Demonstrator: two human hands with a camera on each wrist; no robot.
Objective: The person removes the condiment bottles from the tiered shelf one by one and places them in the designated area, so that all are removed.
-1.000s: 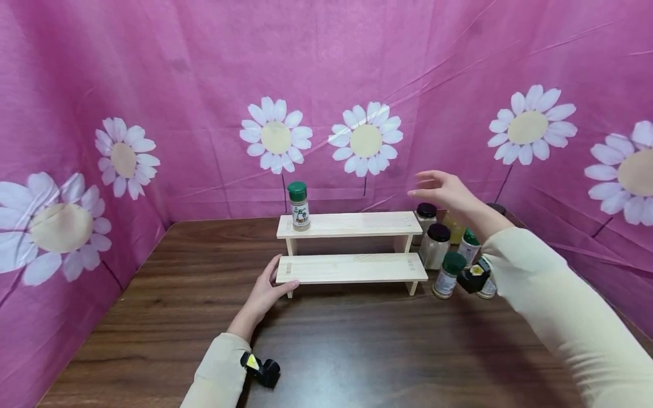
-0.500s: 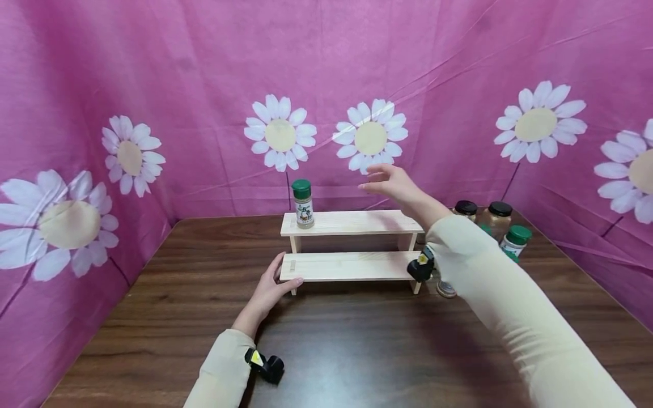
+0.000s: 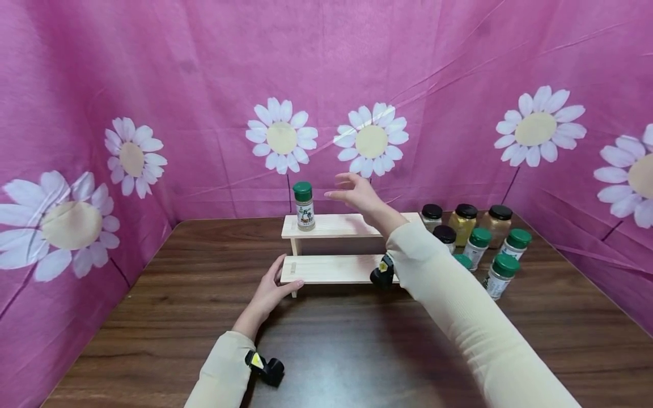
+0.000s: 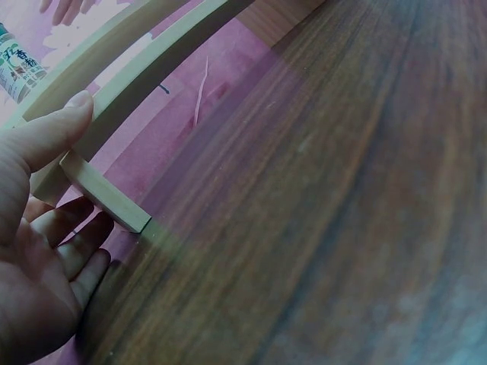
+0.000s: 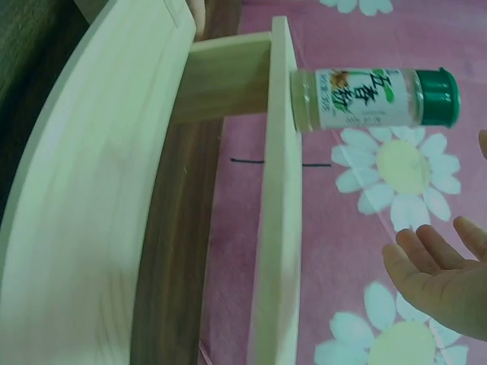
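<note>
A two-tier wooden shelf rack (image 3: 336,268) stands on the table. My left hand (image 3: 267,292) holds the left end of its lower tier. In the left wrist view the thumb (image 4: 65,125) lies on the board's front edge, the other fingers lower down by the leg. A spice bottle (image 3: 305,208) with a green cap and white label stands upright at the left end of the upper tier. My right hand (image 3: 359,195) is over the upper tier, right of that bottle and apart from it, fingers loosely bent with nothing in them.
Several green-capped spice bottles (image 3: 499,277) and black-lidded jars (image 3: 463,226) are grouped right of the rack, partly behind the right sleeve (image 3: 433,272). A pink cloth (image 3: 326,62) with printed daisies hangs behind the brown wooden table (image 3: 168,317).
My right hand has moved left from above the jars to beside the bottle on the upper tier. The left hand stays on the rack; the view has shifted slightly.
</note>
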